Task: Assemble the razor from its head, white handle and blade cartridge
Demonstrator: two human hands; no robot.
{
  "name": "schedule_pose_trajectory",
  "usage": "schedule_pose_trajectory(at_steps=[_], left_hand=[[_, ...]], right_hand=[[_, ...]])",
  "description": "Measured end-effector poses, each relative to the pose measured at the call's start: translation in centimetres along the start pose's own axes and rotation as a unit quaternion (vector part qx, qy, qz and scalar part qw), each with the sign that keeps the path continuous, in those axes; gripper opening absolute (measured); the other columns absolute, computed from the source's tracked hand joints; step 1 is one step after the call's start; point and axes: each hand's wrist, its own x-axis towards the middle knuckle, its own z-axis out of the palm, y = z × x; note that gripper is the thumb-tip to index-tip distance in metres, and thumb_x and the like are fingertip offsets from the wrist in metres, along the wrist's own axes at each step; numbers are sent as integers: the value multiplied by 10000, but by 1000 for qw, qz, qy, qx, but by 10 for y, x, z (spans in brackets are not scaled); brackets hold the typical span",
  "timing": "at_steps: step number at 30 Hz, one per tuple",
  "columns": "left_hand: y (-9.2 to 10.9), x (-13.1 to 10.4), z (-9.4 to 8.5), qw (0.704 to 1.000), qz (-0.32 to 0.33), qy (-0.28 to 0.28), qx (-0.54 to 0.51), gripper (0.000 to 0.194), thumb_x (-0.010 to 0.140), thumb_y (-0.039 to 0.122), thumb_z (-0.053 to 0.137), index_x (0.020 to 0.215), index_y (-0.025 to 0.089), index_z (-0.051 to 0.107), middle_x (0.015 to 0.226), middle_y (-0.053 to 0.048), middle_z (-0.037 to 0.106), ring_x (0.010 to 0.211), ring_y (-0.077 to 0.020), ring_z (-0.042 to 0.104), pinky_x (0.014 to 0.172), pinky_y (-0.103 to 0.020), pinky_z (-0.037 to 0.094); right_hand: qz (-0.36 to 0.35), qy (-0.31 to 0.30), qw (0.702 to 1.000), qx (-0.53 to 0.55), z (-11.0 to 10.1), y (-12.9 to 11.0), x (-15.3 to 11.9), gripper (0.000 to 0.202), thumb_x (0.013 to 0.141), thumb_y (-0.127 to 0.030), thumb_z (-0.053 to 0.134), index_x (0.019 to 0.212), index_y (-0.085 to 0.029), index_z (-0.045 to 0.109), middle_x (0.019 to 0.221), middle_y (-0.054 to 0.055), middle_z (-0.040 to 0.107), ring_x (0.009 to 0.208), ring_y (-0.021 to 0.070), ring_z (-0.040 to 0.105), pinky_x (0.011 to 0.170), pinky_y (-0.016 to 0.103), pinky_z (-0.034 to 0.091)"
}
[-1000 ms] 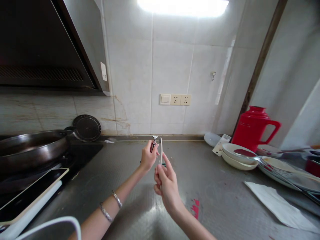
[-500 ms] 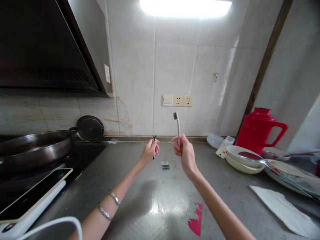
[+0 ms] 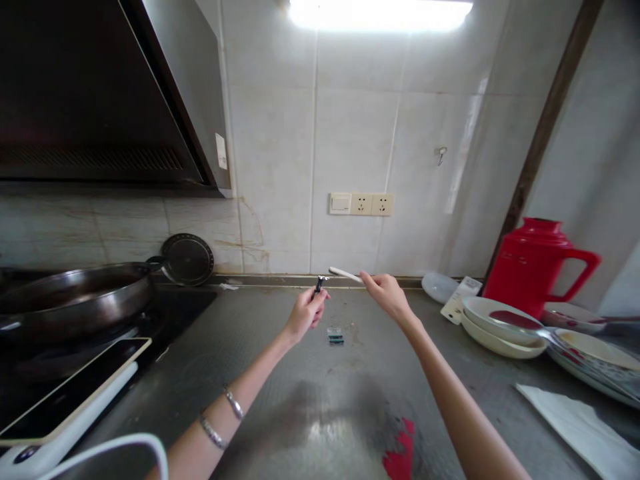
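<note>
My left hand (image 3: pixel 306 312) is closed around the dark handle of a small razor (image 3: pixel 319 285), whose shiny head points up above the fingers. To its right, my right hand (image 3: pixel 387 293) grips a pale toothbrush (image 3: pixel 345 274) held almost level. The far end of the toothbrush reaches left, near the razor head; whether the two touch I cannot tell. Its bristles are hard to make out from here. On the metal counter (image 3: pixel 280 393) just beyond and between the hands lies a small clear-and-dark-green item (image 3: pixel 335 337), too small to name.
At left, a large pan (image 3: pixel 75 303) sits on the stove, with a phone (image 3: pixel 75 387) on a white stand in front. A red thermos (image 3: pixel 525 267), stacked bowls (image 3: pixel 500 327) and a white sheet (image 3: pixel 575 427) are at right. A range hood (image 3: pixel 190 87) overhangs the left side.
The toothbrush has swung from upright to nearly level, its far end now pointing left toward the razor. The razor has turned so its shiny head shows. The view has shifted slightly.
</note>
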Motion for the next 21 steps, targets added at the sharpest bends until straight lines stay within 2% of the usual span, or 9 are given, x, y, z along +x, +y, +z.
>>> schedule_pose_trajectory(at_steps=[6,10,14,18,21], left_hand=[[-2,-2,4,999,-4,-23,-26,311,763,476,539,775,173,468,498,100,273,361,-22,205,290,-122,158],[-4,-2,4,998,-5,-36,-46,302,774,467,533,769,173,463,504,100,260,361,-21,193,282,-117,144],[-2,-3,5,994,-35,-55,-88,294,773,450,546,765,170,456,508,99,261,354,-17,180,271,-115,127],[6,-8,6,973,-77,-127,-178,269,793,427,526,759,173,445,505,94,225,355,-26,178,265,-112,122],[10,-11,7,948,-111,-189,-231,253,821,419,482,759,176,445,504,89,205,357,-34,166,260,-110,123]], right_hand=[[-48,-40,997,38,12,13,5,539,785,-620,287,461,-189,297,441,-30,258,438,83,265,440,224,208],[-38,-35,997,54,15,22,7,541,785,-620,302,458,-190,291,440,-36,232,428,80,258,441,223,210],[-57,-37,994,90,18,23,6,525,797,-592,323,466,-185,306,451,-38,244,434,77,259,439,218,205],[-66,-45,991,104,23,30,6,529,787,-577,362,437,-185,303,429,-42,230,421,74,244,432,221,198],[-61,-28,989,130,23,28,5,531,793,-571,366,431,-186,311,416,-42,237,410,74,255,428,223,193]])
